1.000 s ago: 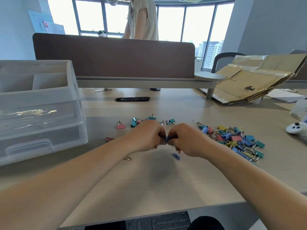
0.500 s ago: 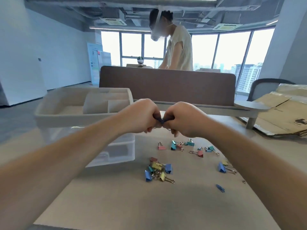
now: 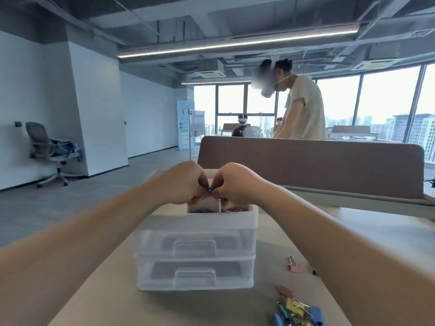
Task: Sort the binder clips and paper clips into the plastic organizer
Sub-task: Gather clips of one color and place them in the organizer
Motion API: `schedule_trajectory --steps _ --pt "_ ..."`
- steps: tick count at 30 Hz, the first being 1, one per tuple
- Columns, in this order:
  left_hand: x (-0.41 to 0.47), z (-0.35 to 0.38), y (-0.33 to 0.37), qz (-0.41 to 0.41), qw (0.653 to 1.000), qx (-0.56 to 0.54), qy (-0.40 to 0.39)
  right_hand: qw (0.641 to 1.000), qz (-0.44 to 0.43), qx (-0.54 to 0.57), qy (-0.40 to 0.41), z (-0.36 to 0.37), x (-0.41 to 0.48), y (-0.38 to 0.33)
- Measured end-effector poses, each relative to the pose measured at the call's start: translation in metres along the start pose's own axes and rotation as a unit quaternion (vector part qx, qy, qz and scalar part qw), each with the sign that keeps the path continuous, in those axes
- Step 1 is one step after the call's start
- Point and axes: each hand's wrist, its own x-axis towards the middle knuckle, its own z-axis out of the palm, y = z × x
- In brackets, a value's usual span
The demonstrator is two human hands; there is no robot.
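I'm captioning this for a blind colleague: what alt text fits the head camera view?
The left hand and right hand pinch a small blue clip between them above the open top tray of a clear plastic organizer with two closed drawers. More coloured binder clips lie on the desk to its right; a person stands behind a divider.

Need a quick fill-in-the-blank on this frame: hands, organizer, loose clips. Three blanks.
1. The left hand and right hand together pinch a small ___ clip above the organizer.
2. The organizer has ___ drawers, both closed.
3. The binder clip lying on the table apart from the pile is ___.

Missing words: blue; two; pink
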Motion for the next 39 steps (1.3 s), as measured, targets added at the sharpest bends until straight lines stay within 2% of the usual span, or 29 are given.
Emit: schedule_trajectory --steps 6,8,12,21,26,32,36,39 --pt "0.002 0.006 -0.017 -0.027 0.999 0.022 0.028 0.996 0.002 -0.089 -0.027 0.012 0.019 -0.016" --pt "0.003 0.008 -0.02 -0.03 0.999 -0.001 0.032 0.994 -0.001 -0.101 -0.041 0.012 0.021 -0.018" --pt "0.001 0.009 -0.024 -0.026 0.999 -0.024 0.033 0.999 0.003 -0.033 -0.025 0.016 0.023 -0.012" --pt "-0.008 0.013 -0.027 -0.011 0.996 -0.043 0.072 0.998 -0.002 -0.062 0.021 0.027 0.018 -0.008" --pt "-0.023 0.015 -0.011 0.021 0.988 -0.081 0.128 0.996 0.005 0.048 0.08 0.017 -0.014 0.004" --pt "-0.036 0.055 0.041 0.114 0.984 -0.122 0.061 0.994 0.051 0.047 0.079 0.009 -0.083 0.049" --pt "-0.038 0.109 0.095 0.18 0.974 -0.138 -0.001 0.991 0.12 0.017 0.055 0.01 -0.148 0.098" --pt "-0.04 0.154 0.138 0.189 0.969 -0.153 -0.054 0.982 0.184 0.009 0.034 0.006 -0.198 0.134"
